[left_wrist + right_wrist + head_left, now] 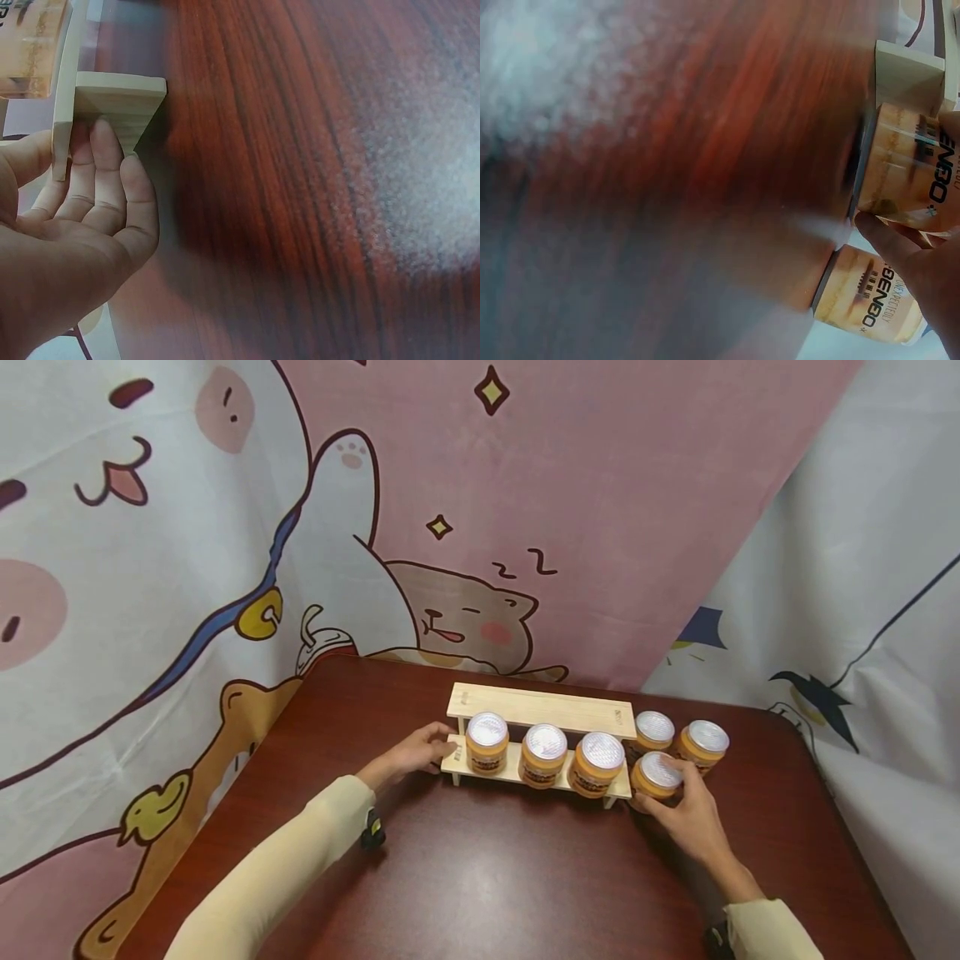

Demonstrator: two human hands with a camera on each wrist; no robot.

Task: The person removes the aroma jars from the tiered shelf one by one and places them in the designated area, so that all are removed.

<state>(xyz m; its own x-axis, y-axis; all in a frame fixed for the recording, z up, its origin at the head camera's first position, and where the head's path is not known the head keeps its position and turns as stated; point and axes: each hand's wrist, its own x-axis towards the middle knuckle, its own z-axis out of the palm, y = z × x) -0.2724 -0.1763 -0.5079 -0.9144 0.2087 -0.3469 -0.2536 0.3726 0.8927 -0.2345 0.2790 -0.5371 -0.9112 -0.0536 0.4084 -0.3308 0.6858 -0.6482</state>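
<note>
Jar (pixel 656 774) stands on the bench (pixel 487 877) just beside the wooden rack's (pixel 540 706) right end, gripped by curled right hand (pixel 693 818). Left hand (pixel 412 752), fingers straight, presses the rack's left end. Three jars sit on its lower shelf.

Dark red wooden table (pixel 487 877), pink cartoon-cat backdrop cloth (pixel 525 485), white bird-print curtain (pixel 862 610)

head: high, forward-down, far | wrists: close, low over table (pixel 487 877) | shared: rack (pixel 540 706) ends
</note>
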